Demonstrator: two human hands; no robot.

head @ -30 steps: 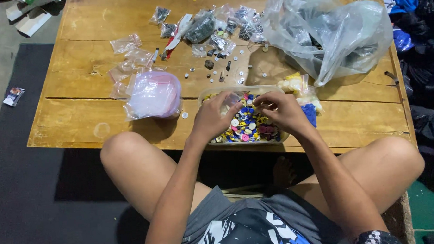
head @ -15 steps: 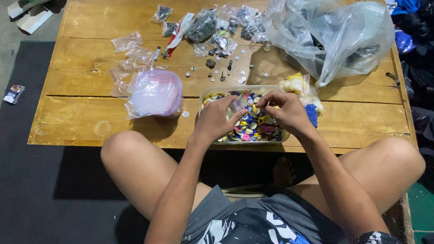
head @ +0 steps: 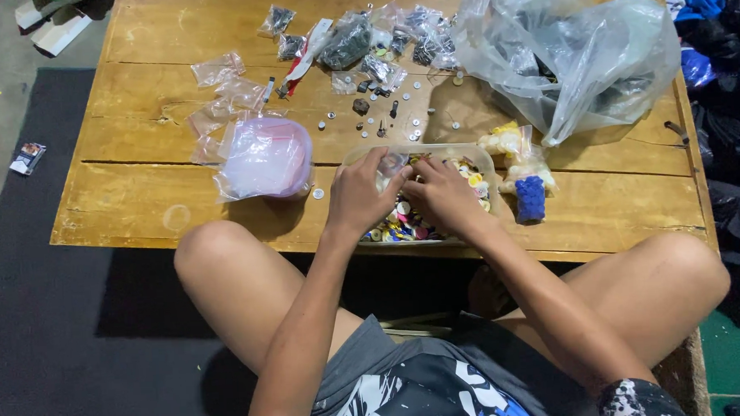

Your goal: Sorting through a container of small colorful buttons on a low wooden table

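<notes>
Head view: left hand (head: 360, 192), right hand (head: 445, 195) hide button tray (head: 483, 156) contents.

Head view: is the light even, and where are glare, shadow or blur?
Head view: bright light from above on the wooden table; glare on the big clear plastic bag; dark shadow under the table edge; the left hand and right hand over the tray of buttons look sharp; corners are dim.

Table (head: 181, 198) was bare wood, worn and scuffed, matt. Large bag (head: 578, 53) was thin clear plastic, crinkled, glossy (small bags (head: 218, 90) likewise). Tray (head: 485, 159) looked like translucent plastic; buttons (head: 403, 227) inside shiny, hard. Floor mat (head: 62, 325) was dark, matt.
</notes>
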